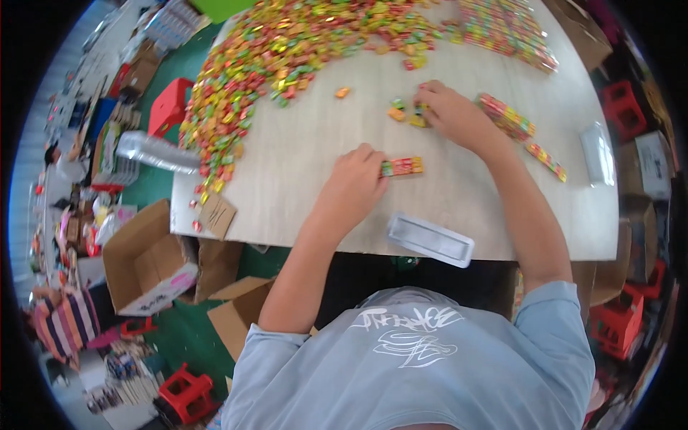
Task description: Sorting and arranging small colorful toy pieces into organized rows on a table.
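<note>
My left hand [352, 183] rests on the pale tabletop, closed around the left end of a short row of wrapped candies [407, 167] in red, yellow and orange. Its palm side is hidden. Farther off and to the right, my right hand [453, 117] is closed over a few small wrapped candies, its fingertips curled down on them. A few loose candies [397, 112] lie just left of those fingers. Beside my right wrist are a stacked block of candy rows [507, 117] and a single candy row [547, 162].
A large heap of wrapped candies [287, 50] covers the table's far left. Packed candy rows [505, 32] lie far right. Near the front edge sits a shallow white tray [430, 239]; a clear plastic piece [596, 154] lies right. Cardboard boxes [147, 261] stand on the floor left.
</note>
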### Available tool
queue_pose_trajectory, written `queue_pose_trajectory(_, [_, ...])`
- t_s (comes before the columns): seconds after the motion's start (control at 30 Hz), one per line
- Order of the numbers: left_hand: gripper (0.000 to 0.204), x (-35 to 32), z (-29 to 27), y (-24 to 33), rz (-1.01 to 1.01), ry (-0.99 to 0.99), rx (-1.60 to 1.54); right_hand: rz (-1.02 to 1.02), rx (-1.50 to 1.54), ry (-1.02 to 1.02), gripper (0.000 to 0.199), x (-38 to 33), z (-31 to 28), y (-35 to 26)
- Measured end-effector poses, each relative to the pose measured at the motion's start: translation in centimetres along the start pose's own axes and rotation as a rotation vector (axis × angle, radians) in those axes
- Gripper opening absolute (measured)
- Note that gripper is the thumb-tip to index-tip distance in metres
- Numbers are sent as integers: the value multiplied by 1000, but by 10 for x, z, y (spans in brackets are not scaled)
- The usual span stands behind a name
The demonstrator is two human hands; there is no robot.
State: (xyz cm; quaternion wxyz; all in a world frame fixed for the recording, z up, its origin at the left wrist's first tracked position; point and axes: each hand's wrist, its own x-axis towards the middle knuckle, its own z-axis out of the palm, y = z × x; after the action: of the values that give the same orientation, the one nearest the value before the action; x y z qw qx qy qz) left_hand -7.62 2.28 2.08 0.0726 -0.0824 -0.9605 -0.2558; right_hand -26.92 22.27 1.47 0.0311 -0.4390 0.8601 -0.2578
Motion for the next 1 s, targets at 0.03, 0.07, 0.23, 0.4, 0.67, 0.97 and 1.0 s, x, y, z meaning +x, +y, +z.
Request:
queue_pose_trajectory(0.03, [29,1,0,1,27,-8,-19,-13,-2,-21,18,-1,-1,-1])
queue_pose_trajectory(0.07, [31,-1,-1,1,-1,4,-17,10,-15,-19,18,-3,-1,-3])
queue_pose_trajectory(0.23, [35,1,1,0,-23,-10,-53,40,-164,-19,12,-33,-8,-10])
queue_pose_trajectory(0.4, [35,2,-6,3,11,-21,-3,71,-58,-76,13,-80,-18,-27])
queue_pose_trajectory(0.67, [32,7,8,2,48,-5,39,14,93,-42,22,-84,3,-62])
queue_pose_trajectory(0.97, [27,5,5,4,118,8,-12,-6,74,-28,33,-91,9,-61])
queue_pose_trajectory(1.0, [26,5,0,7,148,7,-36,13,79,-22,33,-96,2,-68])
